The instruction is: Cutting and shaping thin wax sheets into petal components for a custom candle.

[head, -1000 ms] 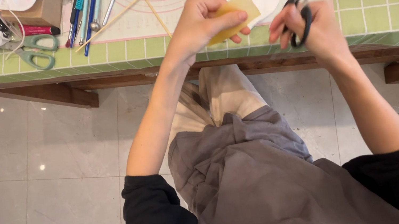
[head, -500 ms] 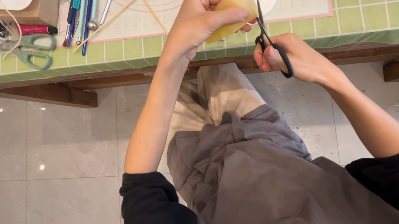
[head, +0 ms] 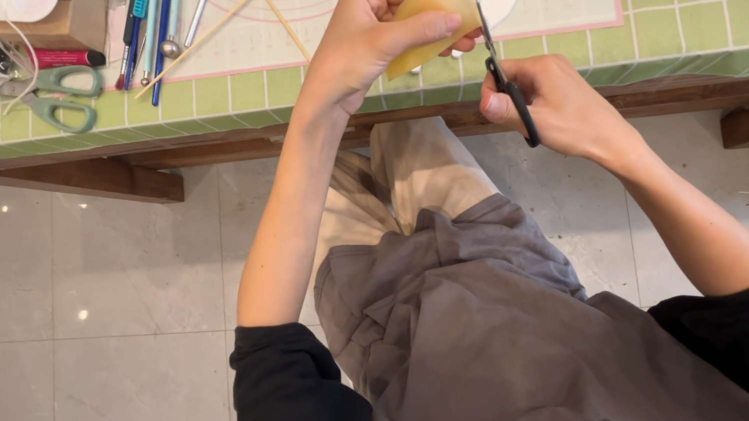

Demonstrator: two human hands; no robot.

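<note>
My left hand [head: 366, 39] pinches the yellow sheet [head: 429, 19] over the table's near edge [head: 276, 105], long axis running left-right, while my right hand [head: 550, 105] grips the scissors [head: 502, 77], blades pointing up at its right end.

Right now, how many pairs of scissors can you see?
2. Black scissors are in the right hand, cutting the yellow sheet held by the left hand. Green-handled scissors lie on the table, far left. More may hide among the clutter.
</note>
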